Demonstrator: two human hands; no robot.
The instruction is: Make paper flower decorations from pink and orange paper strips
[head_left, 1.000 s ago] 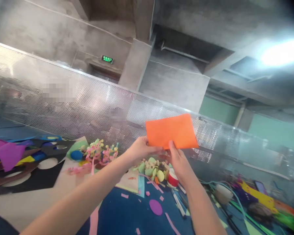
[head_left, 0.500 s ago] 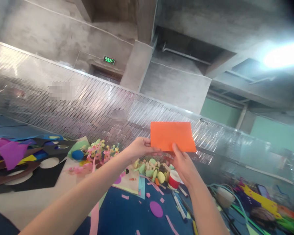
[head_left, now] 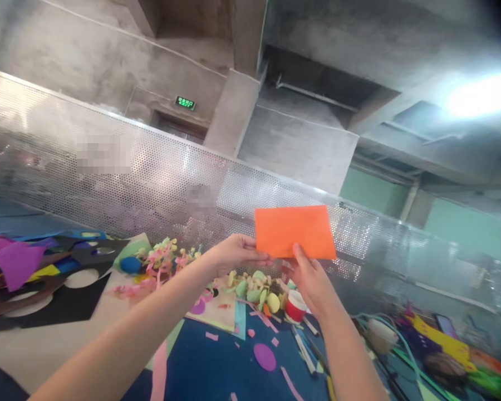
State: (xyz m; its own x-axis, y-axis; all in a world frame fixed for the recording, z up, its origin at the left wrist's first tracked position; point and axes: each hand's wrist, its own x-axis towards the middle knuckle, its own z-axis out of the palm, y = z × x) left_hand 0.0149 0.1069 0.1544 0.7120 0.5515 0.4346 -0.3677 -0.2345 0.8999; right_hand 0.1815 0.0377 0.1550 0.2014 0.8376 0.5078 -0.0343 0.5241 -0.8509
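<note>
An orange sheet of paper [head_left: 294, 229], rectangular and plain, is held up above the table between both hands. My left hand [head_left: 237, 253] pinches its lower left corner, fingers closed. My right hand [head_left: 311, 278] grips the lower edge, with the thumb on the near face and the other fingers behind, partly hidden. Below the hands lie small green and yellow paper pieces [head_left: 254, 292] in a cluster. A red and white cup [head_left: 295, 306] stands beside my right wrist.
Pink and yellow paper flowers [head_left: 167, 259] stand left of centre. Black paper with cut holes [head_left: 67, 303] and purple sheets [head_left: 20, 259] lie at the left. A purple oval [head_left: 264, 357], pens [head_left: 304, 351] and scraps lie in front. A perforated metal barrier [head_left: 171, 161] runs behind the table.
The orange paper has tilted slightly, its right upper corner a little higher. Both hands keep their hold almost in place. The view has shifted very slightly.
</note>
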